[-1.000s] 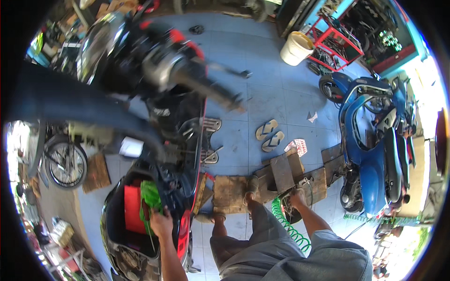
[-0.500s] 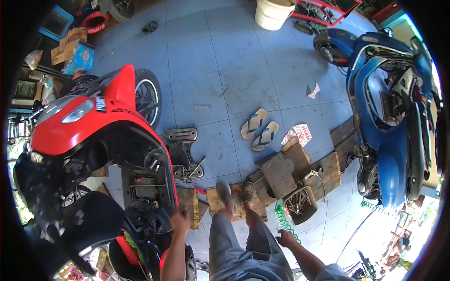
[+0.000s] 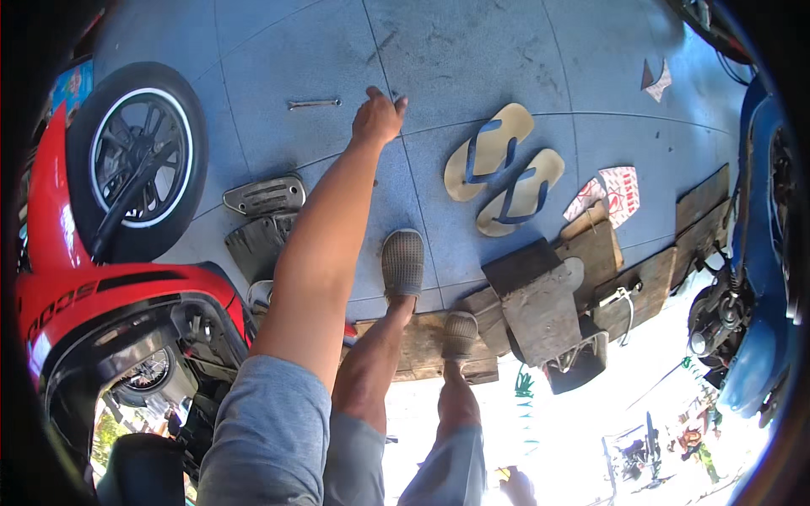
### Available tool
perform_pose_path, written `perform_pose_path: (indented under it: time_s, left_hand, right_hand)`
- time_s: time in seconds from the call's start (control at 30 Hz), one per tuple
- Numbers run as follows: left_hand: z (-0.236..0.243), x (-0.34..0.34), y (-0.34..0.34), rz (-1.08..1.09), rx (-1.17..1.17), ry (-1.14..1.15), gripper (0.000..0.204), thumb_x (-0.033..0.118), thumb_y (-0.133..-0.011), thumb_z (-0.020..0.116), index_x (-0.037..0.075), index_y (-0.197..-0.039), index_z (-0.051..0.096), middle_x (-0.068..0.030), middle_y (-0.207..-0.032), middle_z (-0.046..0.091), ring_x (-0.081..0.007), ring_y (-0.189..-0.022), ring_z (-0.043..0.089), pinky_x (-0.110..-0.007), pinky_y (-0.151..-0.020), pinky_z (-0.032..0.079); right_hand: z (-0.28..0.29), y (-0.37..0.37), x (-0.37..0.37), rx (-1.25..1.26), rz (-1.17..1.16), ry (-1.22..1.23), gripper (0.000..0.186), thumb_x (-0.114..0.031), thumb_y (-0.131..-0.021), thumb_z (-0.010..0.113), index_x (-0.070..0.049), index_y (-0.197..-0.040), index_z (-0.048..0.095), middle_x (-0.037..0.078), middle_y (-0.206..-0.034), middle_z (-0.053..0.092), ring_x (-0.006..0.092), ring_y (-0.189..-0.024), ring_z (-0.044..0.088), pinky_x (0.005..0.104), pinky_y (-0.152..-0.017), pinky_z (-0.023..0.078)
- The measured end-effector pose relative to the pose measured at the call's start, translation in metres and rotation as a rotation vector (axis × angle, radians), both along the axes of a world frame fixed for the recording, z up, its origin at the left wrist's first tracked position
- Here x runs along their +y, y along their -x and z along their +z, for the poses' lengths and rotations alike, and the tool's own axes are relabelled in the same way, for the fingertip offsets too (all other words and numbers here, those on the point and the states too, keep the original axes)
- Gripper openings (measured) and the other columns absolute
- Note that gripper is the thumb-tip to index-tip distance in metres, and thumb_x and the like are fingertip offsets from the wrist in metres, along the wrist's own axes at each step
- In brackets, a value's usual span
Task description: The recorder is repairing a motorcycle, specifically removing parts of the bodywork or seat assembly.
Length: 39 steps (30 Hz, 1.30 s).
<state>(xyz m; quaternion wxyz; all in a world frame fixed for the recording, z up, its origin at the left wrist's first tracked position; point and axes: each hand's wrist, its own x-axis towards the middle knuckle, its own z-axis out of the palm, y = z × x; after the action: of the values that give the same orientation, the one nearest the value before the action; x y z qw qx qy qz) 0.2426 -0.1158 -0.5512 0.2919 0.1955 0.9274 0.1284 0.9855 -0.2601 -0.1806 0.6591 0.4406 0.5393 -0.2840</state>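
My left hand (image 3: 380,116) reaches far out, low over the blue tiled floor (image 3: 472,63). Its thumb and a finger stand apart, and I make out nothing held in it. To its left lies a small metal wrench (image 3: 314,104), not touched by the hand. Right of the arm is a pair of cream flip-flops (image 3: 494,152) with blue straps. My right hand (image 3: 516,487) shows at the lower edge, washed out by glare. A yellowish patch appears beside its fingers, and whether it grips anything is unclear.
A red scooter (image 3: 126,287) with a detached-looking wheel area stands left, its tyre (image 3: 80,169) near a black footboard (image 3: 257,240). Wooden planks (image 3: 405,341) lie under my shoes. A blue scooter (image 3: 759,278) stands right. Patterned paper (image 3: 622,194) and a green coiled hose (image 3: 524,384) lie nearby.
I have stepped forward with one foot onto the tiles and bent lower. My left hand has moved from beside the red scooter out over the floor near the wrench.
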Motion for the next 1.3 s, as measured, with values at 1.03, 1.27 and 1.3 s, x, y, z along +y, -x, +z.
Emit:
perform_pose_path:
  time_s: [1.03,1.27,1.3]
  left_hand:
    - [0.458,-0.310,-0.342,1.215,-0.792,-1.001,0.043,0.041,-0.098,0.051,0.006,-0.072,0.051,0.0004,-0.055,0.043,-0.0090,-0.045,0.037,-0.027,-0.041,0.028]
    - [0.557,-0.393,-0.427,1.398,-0.830,-1.159,0.036,0.033,-0.099,0.052,0.007,-0.074,0.048,-0.0004,-0.061,0.045,-0.0085,-0.047,0.037,-0.026,-0.042,0.030]
    - [0.564,-0.409,-0.442,1.426,-0.815,-1.187,0.036,0.033,-0.099,0.052,0.007,-0.074,0.048,-0.0004,-0.061,0.045,-0.0085,-0.047,0.037,-0.026,-0.042,0.030]
  right_hand:
    - [0.017,-0.128,0.036,0.924,0.082,-0.007,0.046,-0.036,-0.076,0.069,-0.001,-0.107,0.063,0.024,-0.085,0.066,0.0427,-0.082,0.065,0.0474,-0.074,0.052]
    - [0.058,-0.110,0.049,0.697,0.141,-0.013,0.026,-0.027,-0.079,0.064,-0.002,-0.085,0.062,0.023,-0.088,0.067,0.0440,-0.083,0.063,0.0517,-0.073,0.050]
    - [0.071,-0.100,0.046,0.844,0.324,0.002,0.021,-0.022,-0.083,0.061,-0.002,-0.076,0.060,0.022,-0.084,0.067,0.0435,-0.082,0.063,0.0502,-0.072,0.051]
